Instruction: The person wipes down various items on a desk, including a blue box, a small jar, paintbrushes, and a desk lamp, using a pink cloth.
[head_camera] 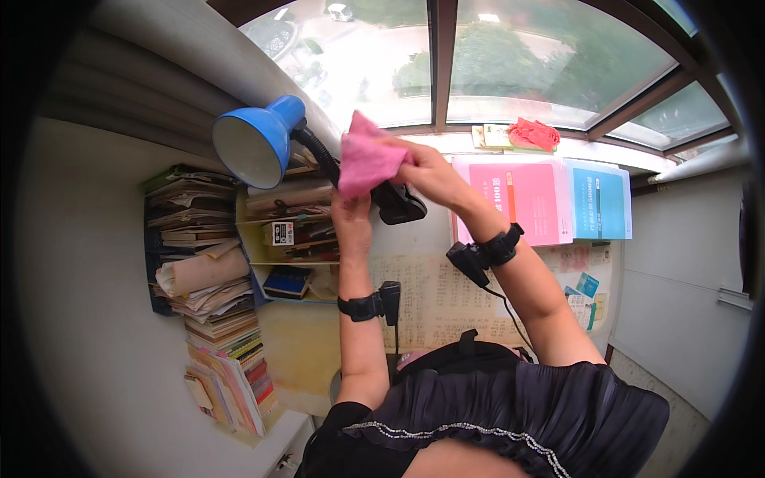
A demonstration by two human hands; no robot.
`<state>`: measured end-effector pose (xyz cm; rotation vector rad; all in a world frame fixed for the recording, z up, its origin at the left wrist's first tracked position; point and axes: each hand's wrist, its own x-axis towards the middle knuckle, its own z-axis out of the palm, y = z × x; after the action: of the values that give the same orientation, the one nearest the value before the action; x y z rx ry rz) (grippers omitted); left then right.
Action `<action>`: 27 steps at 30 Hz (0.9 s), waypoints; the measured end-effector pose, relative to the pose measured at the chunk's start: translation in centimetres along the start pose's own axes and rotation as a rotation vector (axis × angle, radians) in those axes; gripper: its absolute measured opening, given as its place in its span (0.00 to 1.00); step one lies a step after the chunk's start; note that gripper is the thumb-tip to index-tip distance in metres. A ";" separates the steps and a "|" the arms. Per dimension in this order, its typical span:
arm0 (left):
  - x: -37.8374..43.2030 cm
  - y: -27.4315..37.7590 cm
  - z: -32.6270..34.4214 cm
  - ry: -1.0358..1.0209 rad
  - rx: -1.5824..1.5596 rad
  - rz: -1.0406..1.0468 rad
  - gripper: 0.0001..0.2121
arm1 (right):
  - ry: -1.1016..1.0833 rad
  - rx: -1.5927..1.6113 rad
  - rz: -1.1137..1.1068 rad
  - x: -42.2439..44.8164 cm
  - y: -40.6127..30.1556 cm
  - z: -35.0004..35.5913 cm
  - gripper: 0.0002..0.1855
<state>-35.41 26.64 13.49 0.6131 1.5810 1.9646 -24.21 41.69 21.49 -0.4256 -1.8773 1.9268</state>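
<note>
A pink cloth (373,158) is gripped in my right hand (427,170), held up in front of the window side of the desk. My left hand (352,212) is just below the cloth, which covers its fingers, so its grip is hidden. Behind the cloth runs the black gooseneck (320,152) of a desk lamp, whose blue shade (254,143) faces left. The lamp's black clip base (400,206) shows between my two hands.
Left of the hands, a desk organizer (293,263) holds pens, boxes and papers. Piled books and papers (221,299) line the wall. To the right lie a pink book (517,200) and a blue book (600,200). A crumpled red bag (534,134) rests on the windowsill.
</note>
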 end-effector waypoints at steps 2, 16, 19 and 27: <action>0.5 1.8 1.8 -0.078 0.040 0.148 0.21 | 0.032 -0.401 -0.194 0.0 3.7 0.8 0.23; 1.5 1.6 2.5 -0.003 -0.130 0.184 0.21 | 0.253 -0.400 -0.210 -0.7 4.6 0.5 0.23; 1.9 1.6 2.5 0.047 -0.052 0.173 0.20 | 0.301 -0.510 -0.155 -2.7 3.4 1.0 0.27; 2.0 3.0 5.5 0.224 0.084 0.120 0.14 | 0.246 -0.942 -0.182 -8.0 3.2 -5.3 0.33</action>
<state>-33.72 31.44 17.62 0.5476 1.8064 2.1265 -14.96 42.34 17.53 -0.6821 -2.4326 0.7286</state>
